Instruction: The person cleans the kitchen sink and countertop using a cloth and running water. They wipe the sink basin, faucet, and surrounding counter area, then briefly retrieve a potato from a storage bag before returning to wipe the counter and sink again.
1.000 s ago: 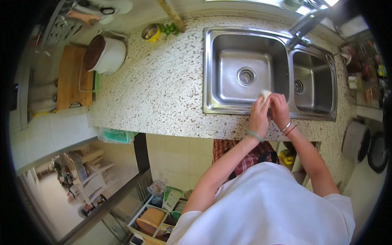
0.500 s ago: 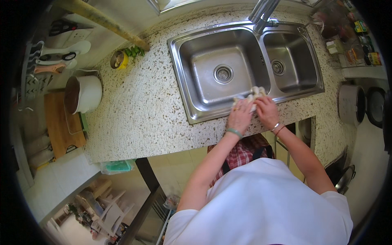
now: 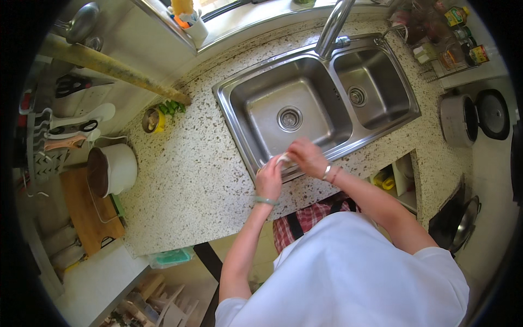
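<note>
A small bunched white cloth (image 3: 283, 159) is pinched between my two hands over the front rim of the steel double sink (image 3: 321, 117). My left hand (image 3: 268, 180), with a green bangle at the wrist, has its fingers closed on the cloth at the rim's near left corner. My right hand (image 3: 308, 157) is closed at the cloth's other side, over the large basin, slightly smeared by motion. Most of the cloth is hidden by the fingers. Behind the basins rises a chrome faucet (image 3: 333, 30).
On the speckled counter (image 3: 180, 201), at left, stand a white pot (image 3: 121, 168), a yellow tin (image 3: 154, 120) and green peppers (image 3: 172, 107). A wooden cutting board (image 3: 87, 207) lies beside the pot. A lidded cooker (image 3: 457, 120) and a bottle rack (image 3: 449, 54) line the right.
Both hands have moved left along the sink's front rim with the cloth. The cloth is now more bunched up between the fingers. The view has shifted slightly.
</note>
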`<act>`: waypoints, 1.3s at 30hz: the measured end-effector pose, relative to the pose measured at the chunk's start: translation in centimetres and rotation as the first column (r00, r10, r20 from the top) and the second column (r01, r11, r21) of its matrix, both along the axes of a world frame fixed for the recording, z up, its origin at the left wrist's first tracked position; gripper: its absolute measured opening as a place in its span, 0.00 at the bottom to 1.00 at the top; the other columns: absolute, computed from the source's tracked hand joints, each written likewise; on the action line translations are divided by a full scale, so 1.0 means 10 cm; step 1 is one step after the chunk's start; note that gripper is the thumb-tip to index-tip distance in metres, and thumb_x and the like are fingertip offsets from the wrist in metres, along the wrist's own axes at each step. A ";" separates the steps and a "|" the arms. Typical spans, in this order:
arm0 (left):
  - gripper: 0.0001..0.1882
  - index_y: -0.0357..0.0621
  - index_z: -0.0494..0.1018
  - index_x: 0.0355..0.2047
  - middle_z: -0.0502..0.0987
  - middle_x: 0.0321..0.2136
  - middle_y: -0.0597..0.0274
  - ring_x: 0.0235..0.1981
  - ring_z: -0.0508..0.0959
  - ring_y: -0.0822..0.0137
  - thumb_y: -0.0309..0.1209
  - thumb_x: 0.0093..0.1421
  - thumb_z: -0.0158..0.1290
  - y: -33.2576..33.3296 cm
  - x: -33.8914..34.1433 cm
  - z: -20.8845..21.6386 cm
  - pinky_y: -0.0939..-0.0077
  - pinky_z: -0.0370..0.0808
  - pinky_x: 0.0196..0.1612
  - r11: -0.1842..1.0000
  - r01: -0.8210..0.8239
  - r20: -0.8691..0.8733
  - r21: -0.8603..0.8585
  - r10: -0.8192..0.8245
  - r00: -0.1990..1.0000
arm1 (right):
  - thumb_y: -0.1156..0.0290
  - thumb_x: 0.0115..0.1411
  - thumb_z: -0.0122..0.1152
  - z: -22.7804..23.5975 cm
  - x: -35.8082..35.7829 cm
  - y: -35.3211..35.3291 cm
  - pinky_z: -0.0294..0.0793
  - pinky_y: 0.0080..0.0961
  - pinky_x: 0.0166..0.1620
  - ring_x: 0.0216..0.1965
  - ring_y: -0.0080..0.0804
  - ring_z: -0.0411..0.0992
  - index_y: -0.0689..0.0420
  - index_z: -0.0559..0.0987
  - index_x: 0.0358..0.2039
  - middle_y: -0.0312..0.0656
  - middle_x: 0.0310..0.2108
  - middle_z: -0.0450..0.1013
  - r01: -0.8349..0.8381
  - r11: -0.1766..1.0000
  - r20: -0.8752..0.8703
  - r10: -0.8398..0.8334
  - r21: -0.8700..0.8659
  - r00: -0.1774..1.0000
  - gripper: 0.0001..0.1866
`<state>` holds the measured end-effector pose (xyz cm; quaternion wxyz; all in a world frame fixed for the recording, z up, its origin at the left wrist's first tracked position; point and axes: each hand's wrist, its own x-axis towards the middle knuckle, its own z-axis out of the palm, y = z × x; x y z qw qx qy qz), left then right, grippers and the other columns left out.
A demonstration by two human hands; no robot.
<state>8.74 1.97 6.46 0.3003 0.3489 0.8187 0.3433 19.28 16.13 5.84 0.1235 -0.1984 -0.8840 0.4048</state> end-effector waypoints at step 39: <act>0.17 0.35 0.73 0.43 0.77 0.34 0.60 0.35 0.76 0.70 0.38 0.64 0.51 3.37 0.17 -0.98 0.75 0.73 0.40 0.929 -0.352 0.476 0.119 0.257 0.841 | 0.59 0.59 0.58 -0.85 0.14 2.83 0.73 0.36 0.38 0.34 0.50 0.73 0.64 0.72 0.39 0.55 0.35 0.74 0.570 0.769 0.215 -0.528 -0.289 0.822 0.19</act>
